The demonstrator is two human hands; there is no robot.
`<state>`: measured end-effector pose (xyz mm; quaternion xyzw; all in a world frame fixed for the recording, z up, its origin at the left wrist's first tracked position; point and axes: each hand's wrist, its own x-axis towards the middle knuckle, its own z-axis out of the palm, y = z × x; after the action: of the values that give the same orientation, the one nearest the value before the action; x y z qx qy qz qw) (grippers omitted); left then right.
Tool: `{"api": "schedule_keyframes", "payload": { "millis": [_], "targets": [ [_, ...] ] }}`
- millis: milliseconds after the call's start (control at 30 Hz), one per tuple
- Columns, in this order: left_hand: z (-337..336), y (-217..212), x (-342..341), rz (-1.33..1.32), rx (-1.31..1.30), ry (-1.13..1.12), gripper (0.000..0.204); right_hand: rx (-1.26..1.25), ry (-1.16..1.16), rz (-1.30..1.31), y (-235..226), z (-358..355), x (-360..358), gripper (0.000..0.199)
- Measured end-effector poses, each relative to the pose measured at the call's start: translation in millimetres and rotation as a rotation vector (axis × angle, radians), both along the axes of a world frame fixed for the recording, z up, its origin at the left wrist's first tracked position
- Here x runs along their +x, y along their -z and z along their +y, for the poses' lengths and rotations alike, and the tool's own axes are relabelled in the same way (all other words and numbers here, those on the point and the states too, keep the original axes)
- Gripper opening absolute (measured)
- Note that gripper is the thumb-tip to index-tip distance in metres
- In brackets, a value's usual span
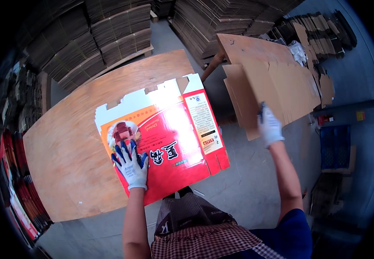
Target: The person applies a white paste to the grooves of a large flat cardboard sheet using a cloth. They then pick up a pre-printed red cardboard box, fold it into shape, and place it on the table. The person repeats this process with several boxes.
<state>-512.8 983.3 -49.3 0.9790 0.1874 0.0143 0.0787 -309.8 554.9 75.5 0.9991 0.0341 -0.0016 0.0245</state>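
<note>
A flat, printed red carton [178,129] with white flaps along its far edge lies on the wooden table, its near edge overhanging the front. My left hand [131,166], in a white glove with blue-coated fingers, rests on its left part with the fingers spread. To the right, my right hand [270,127], gloved the same way, is at the near edge of a plain brown cardboard sheet [241,97]. Its fingers look closed on that edge, though motion blurs them. More brown sheets [288,88] overlap beside it on a second table.
The wooden table [70,159] extends left of the carton. The second table [251,45] stands beyond a floor gap. Tall bundled cardboard stacks [122,34] line the back. Red printed cartons [18,185] are piled at far left. A blue crate [335,146] sits at right.
</note>
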Motion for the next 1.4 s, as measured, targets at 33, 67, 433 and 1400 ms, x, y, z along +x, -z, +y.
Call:
{"api": "schedule_keyframes", "payload": {
  "millis": [33, 67, 433, 1400],
  "targets": [
    [0.1, -0.2, -0.3, 0.025, -0.025, -0.008, 0.069, 0.105, -0.043, -0.110, -46.5, 12.0, -12.0, 0.054],
    [0.8, -1.3, -1.5, 0.012, -0.030, -0.015, 0.069, 0.252, 0.010, -0.096, -91.9, 24.3, -24.1, 0.050],
    [33.9, 13.7, -14.8, -0.390, -0.659, 0.021, 0.057, 1.390, 0.118, -0.030, -161.1, 25.9, -110.3, 0.052],
    [-72.4, -13.2, 85.7, 0.093, -0.124, 0.177, 0.076, 1.429, 0.458, 0.258, 93.5, -8.9, -0.3, 0.032]
  ]
}}
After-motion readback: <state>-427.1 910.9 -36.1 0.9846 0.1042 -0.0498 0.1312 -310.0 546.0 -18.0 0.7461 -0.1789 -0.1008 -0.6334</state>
